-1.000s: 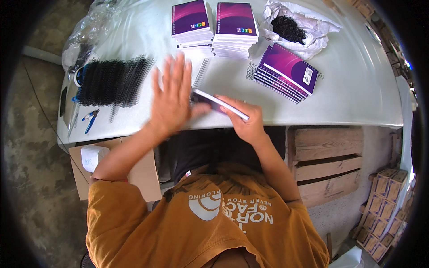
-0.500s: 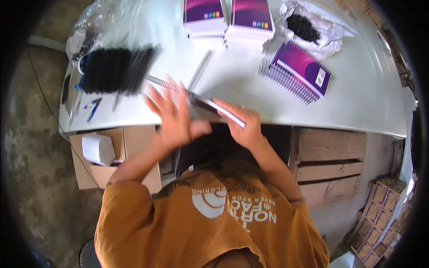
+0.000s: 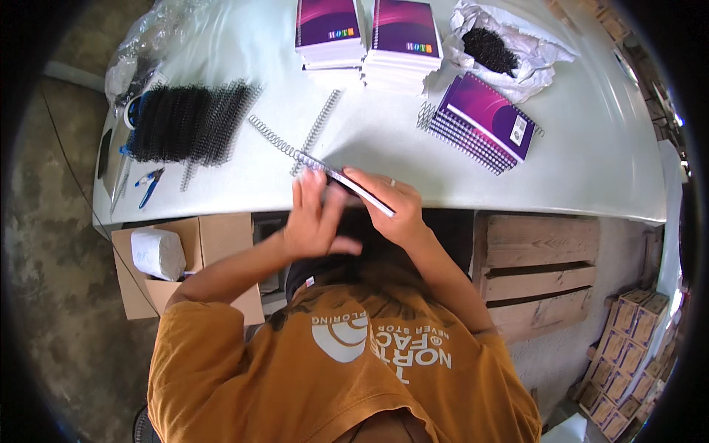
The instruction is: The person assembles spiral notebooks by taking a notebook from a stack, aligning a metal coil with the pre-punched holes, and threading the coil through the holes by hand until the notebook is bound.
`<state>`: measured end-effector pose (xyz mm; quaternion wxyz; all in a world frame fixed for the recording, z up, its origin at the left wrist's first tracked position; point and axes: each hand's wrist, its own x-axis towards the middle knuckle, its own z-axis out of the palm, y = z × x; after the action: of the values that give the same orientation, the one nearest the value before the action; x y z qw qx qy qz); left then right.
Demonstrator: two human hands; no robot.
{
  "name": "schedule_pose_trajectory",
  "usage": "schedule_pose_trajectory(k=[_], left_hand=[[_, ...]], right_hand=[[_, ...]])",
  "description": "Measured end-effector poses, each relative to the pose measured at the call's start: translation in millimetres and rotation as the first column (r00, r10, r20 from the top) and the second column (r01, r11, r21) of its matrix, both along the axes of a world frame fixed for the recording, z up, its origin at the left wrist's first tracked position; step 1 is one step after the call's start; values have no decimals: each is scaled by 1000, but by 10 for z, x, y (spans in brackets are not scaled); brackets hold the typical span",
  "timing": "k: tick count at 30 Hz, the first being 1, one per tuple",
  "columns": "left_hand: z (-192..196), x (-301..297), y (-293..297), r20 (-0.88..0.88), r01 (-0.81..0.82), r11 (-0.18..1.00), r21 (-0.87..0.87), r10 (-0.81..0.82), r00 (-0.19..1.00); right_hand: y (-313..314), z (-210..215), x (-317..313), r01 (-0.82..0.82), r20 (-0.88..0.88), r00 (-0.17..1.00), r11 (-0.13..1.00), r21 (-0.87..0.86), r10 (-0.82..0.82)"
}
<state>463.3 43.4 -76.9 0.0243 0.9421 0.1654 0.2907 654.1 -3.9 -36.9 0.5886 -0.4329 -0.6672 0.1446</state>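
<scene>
My right hand (image 3: pixel 399 209) grips a thin notebook (image 3: pixel 362 193), its edge turned up toward me at the table's front edge. A dark spiral binding coil (image 3: pixel 273 139) runs into the notebook's far left end, with its free length sticking out over the table. My left hand (image 3: pixel 314 224), slightly blurred, is beside the notebook near that end, its fingers apart and the thumb stretched out. Whether its fingertips touch the coil I cannot tell. Another loose coil (image 3: pixel 323 118) lies on the table just beyond.
A heap of black coils (image 3: pixel 188 122) and blue-handled pliers (image 3: pixel 151 188) lie at left. Purple notebook stacks (image 3: pixel 402 55) stand at the back. To the right are spiral-bound notebooks (image 3: pixel 484 118) and a white bag of small black pieces (image 3: pixel 528 74). An open cardboard box (image 3: pixel 233 244) sits below.
My left hand has come down and right, from over the coil to beside the notebook. The coil's free length now shows uncovered. My right hand keeps its hold.
</scene>
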Motion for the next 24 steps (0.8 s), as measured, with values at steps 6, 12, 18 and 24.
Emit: schedule_pose_trajectory(k=[6, 12, 18, 24], left_hand=[[633, 350, 397, 322, -267, 953, 146, 209, 923], [600, 281, 133, 192, 4, 944, 330, -72, 979], [84, 247, 135, 80, 127, 973, 194, -145, 986], [512, 422, 208, 163, -198, 953, 229, 163, 973]], right_hand=[[26, 23, -104, -20, 49, 999, 994, 104, 15], [-68, 41, -36, 7, 25, 1000, 992, -126, -3], [-5, 36, -14, -63, -65, 996, 993, -100, 57], [54, 65, -50, -97, -41, 995, 975, -200, 91]])
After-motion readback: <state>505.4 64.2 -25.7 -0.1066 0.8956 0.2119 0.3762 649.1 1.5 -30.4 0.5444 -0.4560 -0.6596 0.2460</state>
